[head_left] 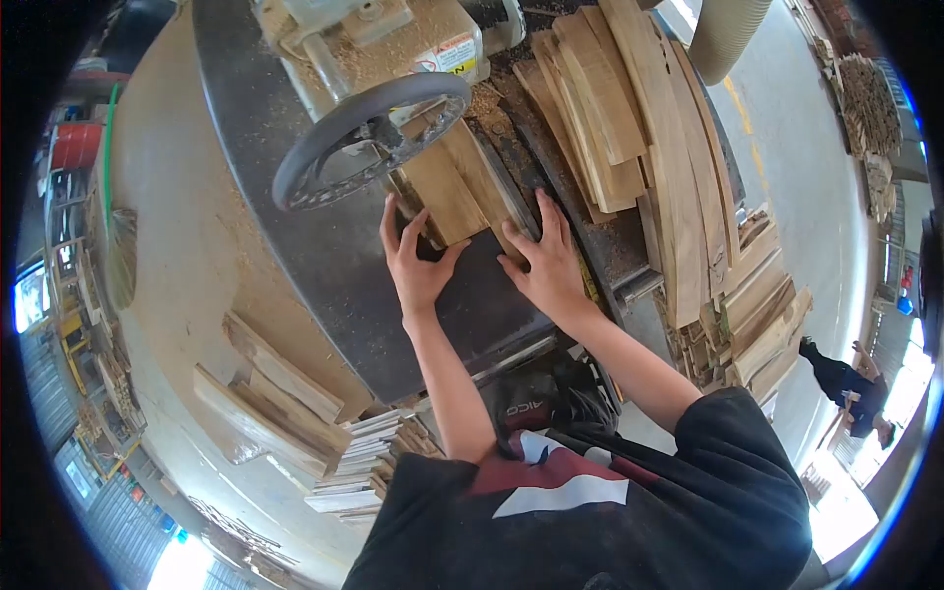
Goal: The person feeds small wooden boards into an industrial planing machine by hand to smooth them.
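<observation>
Two wooden boards lie side by side on the dark machine table, a left board point(440, 197) and a narrower right board point(474, 167). Their far ends pass beneath the handwheel. My left hand point(418, 265) is at the near left corner of the left board, fingers spread along its side and thumb at its near end. My right hand point(549, 264) has its fingers apart, some reaching over the dark guide rail point(506, 187), with thumb and forefinger close to the right board's near end.
A grey handwheel point(369, 138) juts from the sawdust-covered machine point(344, 49) just beyond my left hand. Stacked boards point(600, 108) lie right of the rail, long planks point(688, 187) beside them. More planks point(275, 393) are at lower left. Another person point(865, 398) is far right.
</observation>
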`<control>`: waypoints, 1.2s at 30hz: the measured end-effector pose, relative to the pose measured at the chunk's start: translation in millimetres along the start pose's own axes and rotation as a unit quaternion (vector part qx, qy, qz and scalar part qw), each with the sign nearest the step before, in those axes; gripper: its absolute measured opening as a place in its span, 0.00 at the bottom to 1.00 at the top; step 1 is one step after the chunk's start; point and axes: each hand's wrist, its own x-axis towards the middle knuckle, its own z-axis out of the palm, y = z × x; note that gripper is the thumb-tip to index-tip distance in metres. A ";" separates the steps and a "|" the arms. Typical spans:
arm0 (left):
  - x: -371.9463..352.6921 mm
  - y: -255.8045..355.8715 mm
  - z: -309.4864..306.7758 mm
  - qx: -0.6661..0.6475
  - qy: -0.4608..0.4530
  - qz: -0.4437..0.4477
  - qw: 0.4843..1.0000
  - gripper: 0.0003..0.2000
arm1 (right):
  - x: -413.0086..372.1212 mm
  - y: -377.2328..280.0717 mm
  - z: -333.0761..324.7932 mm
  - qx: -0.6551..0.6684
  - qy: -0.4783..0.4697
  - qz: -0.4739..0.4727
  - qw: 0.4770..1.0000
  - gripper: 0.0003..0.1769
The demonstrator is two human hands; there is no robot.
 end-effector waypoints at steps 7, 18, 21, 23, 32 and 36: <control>-29.5 -5.9 22.7 0.054 0.068 -0.007 0.996 0.23 | 5.7 -1.0 -3.2 0.010 -0.025 0.024 0.999 0.29; 18.0 -4.2 28.3 0.073 0.146 -0.088 0.983 0.12 | 10.1 -2.9 -4.4 0.031 -0.026 0.030 0.999 0.30; 34.4 -11.1 38.2 0.081 0.192 -0.130 0.969 0.14 | 8.6 -2.0 -4.1 0.039 -0.019 0.023 0.999 0.30; 47.7 -13.8 44.6 0.072 0.220 -0.127 0.965 0.13 | 9.6 -3.6 -6.9 0.043 -0.019 0.019 0.999 0.30; 100.7 -13.2 86.6 0.126 0.385 -0.173 0.898 0.07 | 7.3 -10.4 -8.6 0.019 0.005 -0.010 1.000 0.24; 81.7 -27.0 78.9 0.130 0.305 -0.163 0.929 0.09 | 1.6 -13.8 -1.9 -0.002 0.018 -0.008 1.000 0.24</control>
